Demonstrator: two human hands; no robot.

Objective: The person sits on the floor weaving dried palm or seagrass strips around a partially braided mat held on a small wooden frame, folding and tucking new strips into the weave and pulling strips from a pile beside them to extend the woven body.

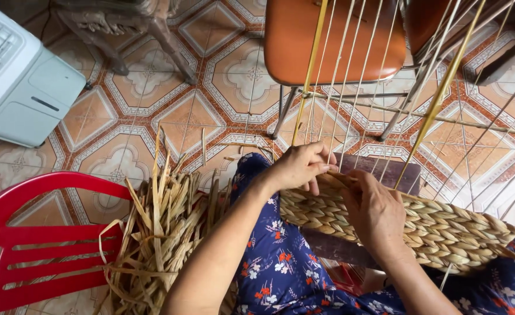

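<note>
Across my lap lay the woven band of plaited straw-coloured fibre, running from just right of my left knee out past the right edge of my lap, with its thin pale upright stakes fanning away toward the orange chair beyond. My left hand sat at the band's upper left end, fingers curled nearly closed and pinching a strand against one stake. My right hand lay flat over the top of the weave just beside it, fingers bent down onto the row; whether they pinched anything underneath I could not tell, since the back of the hand hid them.

I judged the risk to be in that pinch: if the left fingers slackened, the strand could spring loose and the newest row would open up. The stakes stood close together and unsupported, so a hard tug might bend or cross them. At my left, between my knee and the red plastic chair, the heap of loose dried leaves spilled toward the tiled floor, and a stray leaf could snag.
</note>
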